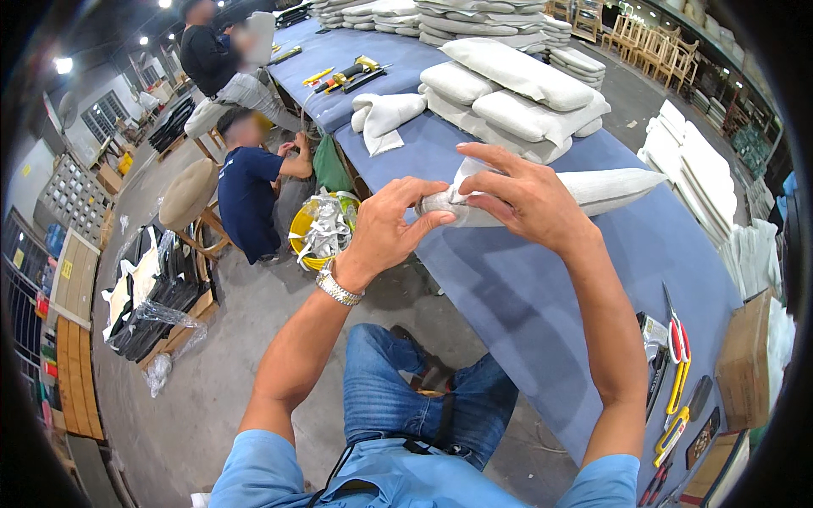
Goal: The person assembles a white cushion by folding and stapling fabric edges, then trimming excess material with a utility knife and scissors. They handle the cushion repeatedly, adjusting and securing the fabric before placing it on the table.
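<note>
A light grey fabric-covered cushion (614,188) is held edge-on above the blue-topped table (517,284), its long body reaching to the right. My left hand (391,222) is closed on the cushion's near left end, thumb and fingers pinching the fabric. My right hand (542,203) is closed on a raised fold of fabric beside that end, between thumb and curved fingers. The two hands are close together. Just beyond them lies a loose crumpled piece of grey fabric (385,117), next to a stack of finished-looking grey cushions (529,72).
Red-handled scissors (680,339), a yellow utility knife (672,436) and a phone (703,438) lie at the table's right. A yellow-black power tool (351,74) lies farther back. A cardboard box (745,364) stands right. A co-worker (250,190) sits left by a yellow scrap basket (305,233).
</note>
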### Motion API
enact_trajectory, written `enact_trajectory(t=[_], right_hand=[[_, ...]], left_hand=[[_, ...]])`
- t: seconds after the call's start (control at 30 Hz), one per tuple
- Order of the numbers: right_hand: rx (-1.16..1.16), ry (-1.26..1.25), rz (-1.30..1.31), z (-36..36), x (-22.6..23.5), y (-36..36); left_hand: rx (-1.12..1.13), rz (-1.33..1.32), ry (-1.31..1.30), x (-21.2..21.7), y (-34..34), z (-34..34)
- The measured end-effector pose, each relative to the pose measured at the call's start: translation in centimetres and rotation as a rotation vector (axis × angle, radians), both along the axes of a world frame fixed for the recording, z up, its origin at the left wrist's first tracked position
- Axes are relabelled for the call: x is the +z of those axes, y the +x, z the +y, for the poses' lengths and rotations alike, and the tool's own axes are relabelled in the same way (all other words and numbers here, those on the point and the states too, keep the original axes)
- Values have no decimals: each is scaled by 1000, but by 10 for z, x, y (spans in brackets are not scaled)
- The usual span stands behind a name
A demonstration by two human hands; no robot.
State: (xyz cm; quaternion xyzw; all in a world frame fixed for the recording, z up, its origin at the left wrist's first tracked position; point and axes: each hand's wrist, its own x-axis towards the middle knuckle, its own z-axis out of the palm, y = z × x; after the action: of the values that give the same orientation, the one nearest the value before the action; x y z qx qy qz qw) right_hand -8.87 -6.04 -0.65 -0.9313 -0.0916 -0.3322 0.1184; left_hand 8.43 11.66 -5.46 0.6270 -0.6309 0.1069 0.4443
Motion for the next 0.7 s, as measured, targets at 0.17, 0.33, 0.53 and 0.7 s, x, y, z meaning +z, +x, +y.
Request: enact_trajectory(t=[0.17,0.33,0.53,0.7], right_hand=[[-11,141,53,8,-1,5],[-70,312,66,17,2,2],[-154,282,180,26,8,-7],[-77,322,-52,35,-14,-13]], left_hand=[[-22,-34,59,2,4,5],[-75,-54,-16,-4,-1,6],[-33,-68,-9,-12,-6,11],[-21,-51,-47,-12,0,4]])
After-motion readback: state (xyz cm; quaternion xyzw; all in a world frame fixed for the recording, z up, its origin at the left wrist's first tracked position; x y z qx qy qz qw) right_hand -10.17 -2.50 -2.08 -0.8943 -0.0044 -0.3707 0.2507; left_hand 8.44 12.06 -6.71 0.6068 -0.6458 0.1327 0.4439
